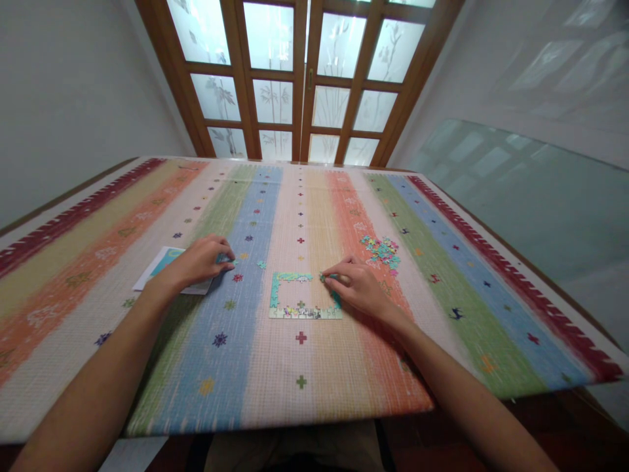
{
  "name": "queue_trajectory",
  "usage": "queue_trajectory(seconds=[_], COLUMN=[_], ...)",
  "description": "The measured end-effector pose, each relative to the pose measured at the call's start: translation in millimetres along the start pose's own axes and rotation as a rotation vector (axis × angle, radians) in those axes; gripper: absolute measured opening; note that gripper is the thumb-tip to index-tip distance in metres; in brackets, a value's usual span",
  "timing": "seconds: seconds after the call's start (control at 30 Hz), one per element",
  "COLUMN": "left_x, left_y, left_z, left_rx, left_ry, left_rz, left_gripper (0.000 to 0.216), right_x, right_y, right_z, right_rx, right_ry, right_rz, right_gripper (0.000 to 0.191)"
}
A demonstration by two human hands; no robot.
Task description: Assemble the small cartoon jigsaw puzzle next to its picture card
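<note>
A partly joined jigsaw frame (274, 303) lies flat on the striped tablecloth, its middle showing bare cloth. At the frame's upper right corner, my right hand (361, 286) pinches a small puzzle piece (322, 277) between thumb and fingertips. My left hand (209, 259) is closed, with a teal puzzle piece (235, 263) at its fingertips. Under the left wrist lies a white-edged picture card (160, 265), partly covered by the hand and forearm. One loose teal piece (261, 265) rests between the left hand and the frame.
A heap of loose puzzle pieces (382, 253) sits on the orange stripe beyond my right hand. The tablecloth (275, 373) covers a wide table with printed motifs. Wooden doors with frosted panes (272, 39) stand at the far end, and a glass panel (515, 177) leans at the right.
</note>
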State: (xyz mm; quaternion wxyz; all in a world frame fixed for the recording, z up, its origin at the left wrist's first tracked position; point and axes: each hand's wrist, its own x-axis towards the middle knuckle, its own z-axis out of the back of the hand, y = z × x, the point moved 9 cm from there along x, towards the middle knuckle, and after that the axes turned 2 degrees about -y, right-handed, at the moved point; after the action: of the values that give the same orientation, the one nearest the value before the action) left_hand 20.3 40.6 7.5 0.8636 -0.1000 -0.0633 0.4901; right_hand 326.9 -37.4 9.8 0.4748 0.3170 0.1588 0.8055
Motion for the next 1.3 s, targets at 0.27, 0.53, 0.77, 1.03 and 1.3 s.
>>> queue_trajectory(seconds=[0.27, 0.53, 0.77, 1.03, 1.3], left_x=[2.7, 14.2, 19.6, 19.7, 12.1], left_y=[-25.0, -114.3, -129.4, -134.5, -141.3], left_z=[2.3, -21.8, -32.0, -36.0, -33.1], left_rx=[-0.224, -0.565, -0.613, -0.626, -0.468], left_ry=[-0.035, -0.156, -0.213, -0.237, -0.261], left_rz=[0.041, -0.138, -0.149, -0.16, -0.327], left_gripper=[0.016, 0.017, 0.013, 0.009, 0.011], right_x=[0.4, 0.3, 0.2, -1.2, -0.9], right_y=[3.1, 3.0, 12.5, 33.4, 13.4], right_z=[0.9, -4.3, -5.1, -11.3, -5.6], right_rx=[0.003, -0.086, -0.114, 0.021, -0.115], right_ry=[-0.001, 0.008, -0.027, 0.007, 0.007], right_rz=[0.043, 0.105, 0.17, 0.256, 0.164], right_gripper=[0.013, 0.013, 0.016, 0.019, 0.02])
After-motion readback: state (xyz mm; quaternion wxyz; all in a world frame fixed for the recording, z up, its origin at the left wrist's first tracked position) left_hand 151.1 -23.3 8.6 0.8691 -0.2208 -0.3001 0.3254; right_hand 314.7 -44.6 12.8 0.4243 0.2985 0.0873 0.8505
